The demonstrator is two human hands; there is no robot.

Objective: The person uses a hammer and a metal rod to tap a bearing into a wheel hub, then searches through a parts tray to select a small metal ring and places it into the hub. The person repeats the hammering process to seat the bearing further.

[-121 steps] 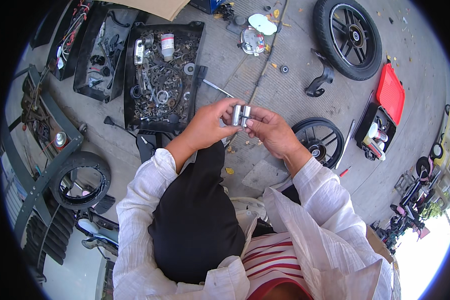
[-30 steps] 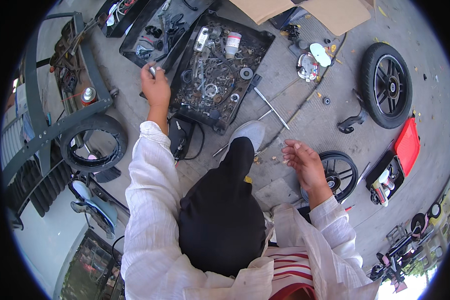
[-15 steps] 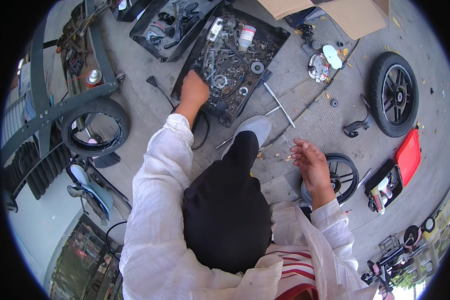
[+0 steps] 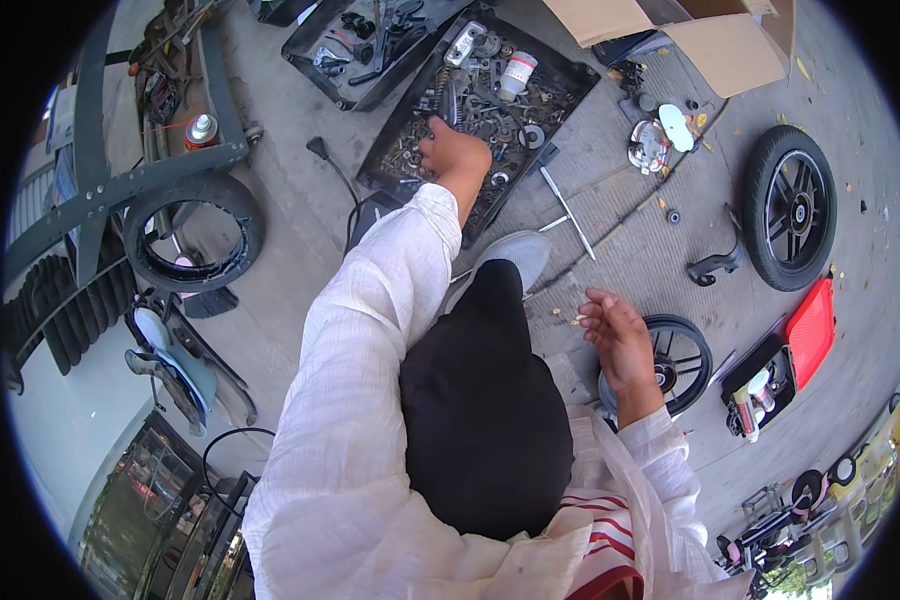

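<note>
Has left hand point(image 4: 455, 152) over metal parts point(image 4: 490, 122) in black tray point(image 4: 568, 82), far centre; can't tell if gripping anything. Holds right hand point(image 4: 620, 335) half-open, loosely curled, beside spoked rim point(image 4: 667, 374), near right. Shows worn tyre point(image 4: 248, 235) at left, tyred wheel point(image 4: 800, 212) far right.

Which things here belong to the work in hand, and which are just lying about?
Apparently in use:
black tray
loose metal parts in it, at the left hand

Apparently lying about:
wheel with tyre
red-lidded toolbox
cardboard box
T-shaped tool
spray can
</note>
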